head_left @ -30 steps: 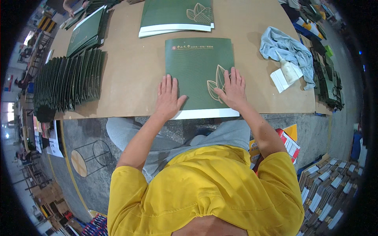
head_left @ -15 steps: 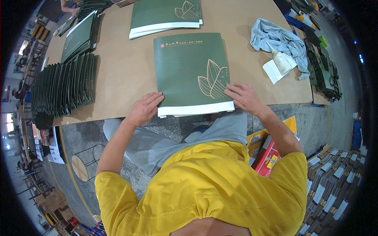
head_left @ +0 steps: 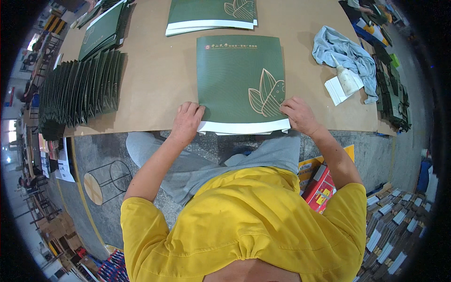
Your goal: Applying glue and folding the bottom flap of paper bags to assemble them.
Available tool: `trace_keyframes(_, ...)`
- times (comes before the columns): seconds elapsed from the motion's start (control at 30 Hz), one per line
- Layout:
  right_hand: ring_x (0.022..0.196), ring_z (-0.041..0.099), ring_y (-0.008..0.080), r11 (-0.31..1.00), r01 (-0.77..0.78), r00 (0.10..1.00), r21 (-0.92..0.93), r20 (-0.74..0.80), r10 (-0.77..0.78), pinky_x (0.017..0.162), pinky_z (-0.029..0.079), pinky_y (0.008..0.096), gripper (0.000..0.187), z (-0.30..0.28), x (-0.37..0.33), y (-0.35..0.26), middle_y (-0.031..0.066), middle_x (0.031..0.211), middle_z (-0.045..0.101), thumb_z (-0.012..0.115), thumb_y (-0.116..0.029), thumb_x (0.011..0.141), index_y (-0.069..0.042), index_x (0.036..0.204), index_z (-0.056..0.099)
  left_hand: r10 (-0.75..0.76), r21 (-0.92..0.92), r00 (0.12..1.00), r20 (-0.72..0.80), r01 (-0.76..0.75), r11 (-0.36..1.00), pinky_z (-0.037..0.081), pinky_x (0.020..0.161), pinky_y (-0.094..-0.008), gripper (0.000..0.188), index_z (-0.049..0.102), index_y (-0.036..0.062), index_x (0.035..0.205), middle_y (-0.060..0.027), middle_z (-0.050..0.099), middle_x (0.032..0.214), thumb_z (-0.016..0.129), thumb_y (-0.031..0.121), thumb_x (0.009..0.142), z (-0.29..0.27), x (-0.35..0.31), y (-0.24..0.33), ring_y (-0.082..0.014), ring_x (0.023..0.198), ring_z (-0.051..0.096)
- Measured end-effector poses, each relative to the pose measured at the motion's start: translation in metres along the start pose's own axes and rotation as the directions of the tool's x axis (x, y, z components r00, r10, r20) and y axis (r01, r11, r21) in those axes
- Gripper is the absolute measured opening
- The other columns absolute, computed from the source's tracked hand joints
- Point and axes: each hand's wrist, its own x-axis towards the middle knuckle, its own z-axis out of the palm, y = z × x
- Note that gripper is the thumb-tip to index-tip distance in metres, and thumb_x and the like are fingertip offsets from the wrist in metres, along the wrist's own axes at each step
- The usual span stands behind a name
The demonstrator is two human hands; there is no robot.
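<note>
A flat green paper bag (head_left: 237, 82), printed with a gold leaf drawing and with a white strip along its near end, lies at the table's front edge. My left hand (head_left: 188, 121) has its fingers bent against the bag's left side near the bottom corner. At the opposite side, my right hand (head_left: 299, 115) grips the edge beside the leaf drawing. Both thumbs are mostly hidden. Beyond it rests a stack of similar flat green bags (head_left: 206, 11) with white strips.
Several folded dark green bags (head_left: 82, 89) stand in a row at the left, with more green pieces (head_left: 101, 35) behind. On the right are a glue bottle (head_left: 346, 80), white cards (head_left: 336, 91) and a light blue cloth (head_left: 345, 49). A wire-framed stool (head_left: 94, 189) stands on the floor.
The fingers of both hands have bent more at the bag's sides, where they lay flatter before. The whole view has shifted slightly; the bag looks the same.
</note>
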Motion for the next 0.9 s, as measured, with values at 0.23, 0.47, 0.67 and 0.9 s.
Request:
trace_keyframes(0.23,0.088,0.052,0.0291,0.997,-0.055,0.998,0.048,0.025,0.054,0.077,0.045,0.0361,0.022,0.001,0.0,0.001,0.0105,0.092,0.056,0.051,0.002,0.07,-0.002,0.089,0.059,-0.041,-0.064,0.998,0.052,0.044,0.997,0.041,0.085,-0.0381,0.043,0.057,0.0042,0.102,-0.0089,0.055,0.098,0.065,0.0,0.061,-0.002,0.004,-0.006,-0.0284,0.097,0.05)
trace_keyframes(0.47,0.089,0.052,0.0303,0.993,-0.057,0.998,0.1,0.028,0.054,0.079,0.045,0.0374,0.025,-0.001,-0.001,0.001,0.0121,0.097,0.056,0.05,0.002,0.071,-0.001,0.095,0.058,-0.033,-0.133,0.996,0.081,0.043,0.99,0.043,0.082,-0.0385,0.029,0.06,0.0035,0.097,-0.0102,0.056,0.093,0.061,0.003,0.068,-0.007,0.012,-0.014,-0.0282,0.093,0.051)
trace_keyframes(0.67,0.092,0.052,0.0322,0.984,-0.094,0.994,0.153,0.064,0.085,0.079,0.045,0.0388,0.026,-0.004,0.004,0.004,0.0132,0.096,0.055,0.047,0.004,0.071,-0.001,0.095,0.057,-0.063,-0.21,0.998,0.022,0.066,0.975,0.044,0.082,-0.0395,0.026,0.06,0.0031,0.093,-0.0115,0.058,0.091,0.062,0.001,0.067,-0.003,0.009,-0.014,-0.0311,0.09,0.052)
trace_keyframes(0.9,0.088,0.055,0.0343,0.949,-0.209,0.975,0.236,0.131,0.182,0.078,0.046,0.0387,0.022,-0.006,0.011,0.01,0.0146,0.089,0.058,0.048,0.003,0.072,-0.002,0.091,0.058,-0.081,-0.229,0.991,0.107,0.104,0.968,0.044,0.08,-0.0389,0.024,0.061,0.0041,0.091,-0.0111,0.058,0.088,0.062,0.004,0.068,-0.009,0.017,-0.019,-0.031,0.089,0.052)
